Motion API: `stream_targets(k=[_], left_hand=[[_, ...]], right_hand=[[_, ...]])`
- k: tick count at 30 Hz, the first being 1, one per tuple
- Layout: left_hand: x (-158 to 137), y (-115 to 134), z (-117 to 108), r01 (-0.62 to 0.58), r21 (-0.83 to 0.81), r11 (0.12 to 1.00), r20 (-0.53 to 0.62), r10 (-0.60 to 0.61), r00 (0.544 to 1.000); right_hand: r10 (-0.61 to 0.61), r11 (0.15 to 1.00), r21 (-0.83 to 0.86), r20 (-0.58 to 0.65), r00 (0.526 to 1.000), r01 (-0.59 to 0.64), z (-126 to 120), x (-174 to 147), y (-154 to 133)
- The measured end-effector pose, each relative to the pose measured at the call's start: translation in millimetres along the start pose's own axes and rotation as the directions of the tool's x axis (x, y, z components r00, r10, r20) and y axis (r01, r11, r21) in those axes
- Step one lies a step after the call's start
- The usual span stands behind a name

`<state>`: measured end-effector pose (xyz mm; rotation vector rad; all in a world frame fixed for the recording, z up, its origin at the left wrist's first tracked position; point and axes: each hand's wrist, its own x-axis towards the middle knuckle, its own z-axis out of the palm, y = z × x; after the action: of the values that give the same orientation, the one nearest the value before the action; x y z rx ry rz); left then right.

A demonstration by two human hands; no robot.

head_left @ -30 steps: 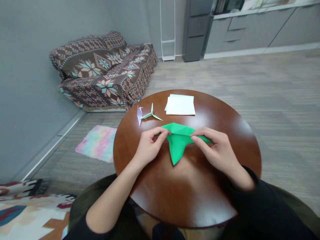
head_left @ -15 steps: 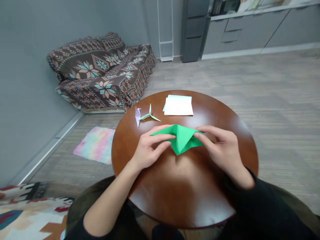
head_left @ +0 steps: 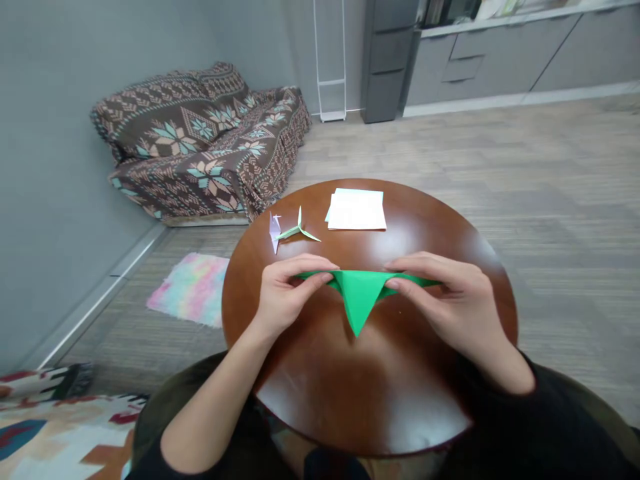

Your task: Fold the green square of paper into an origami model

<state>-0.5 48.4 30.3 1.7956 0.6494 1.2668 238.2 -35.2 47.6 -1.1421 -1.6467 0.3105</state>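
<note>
A sheet of green origami paper [head_left: 359,297] is stretched between my two hands above the round brown table [head_left: 350,400]. Its middle forms a triangular flap whose point hangs down toward me. My left hand [head_left: 285,290] pinches the left end between thumb and fingers. On the other side, my right hand [head_left: 450,293] grips the right end the same way, thumb in front and fingers behind. Parts of both ends are hidden by my fingers. Beyond my left hand lie a pale green folded paper piece [head_left: 299,230] with thin arms and a small lilac folded paper piece [head_left: 275,232].
A stack of paper sheets [head_left: 357,210], white on top, lies toward the table's far side. Past the table stand a sofa with a patterned cover [head_left: 200,140] and a grey cabinet [head_left: 385,63]. A pastel fluffy rug [head_left: 193,290] is on the floor at left.
My hands have drawn apart slightly, pulling the green paper's top edge straight. Its middle flap has come down toward me and now hangs lower. The other paper pieces stay put.
</note>
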Motion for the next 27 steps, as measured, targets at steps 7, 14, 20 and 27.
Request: stream_targets(k=[7, 14, 20, 27], left_hand=[[2.9, -6.5, -2.0, -0.167, -0.06, 0.984, 0.011, 0.168, 0.986], [-0.1, -3.6, 1.3, -0.205, 0.078, 0.976, -0.163, 0.215, 0.963], [-2.5, 0.1, 5.2, -0.148, 0.074, 0.986, -0.104, 0.155, 0.982], [-0.1, -3.9, -0.4, 0.086, -0.038, 0.996, 0.123, -0.08, 0.989]], right_hand=[[-0.12, 0.992, -0.05, -0.047, 0.992, 0.118, -7.1, 2.3, 5.1], [0.431, 0.84, 0.427, -0.151, 0.89, -0.334, 15.8, -3.1, 19.3], [0.494, 0.555, 0.685, 0.185, 0.85, -0.472, 29.4, -2.4, 14.1], [0.504, 0.665, 0.641, -0.005, 0.864, -0.384, 26.9, -1.9, 25.3]])
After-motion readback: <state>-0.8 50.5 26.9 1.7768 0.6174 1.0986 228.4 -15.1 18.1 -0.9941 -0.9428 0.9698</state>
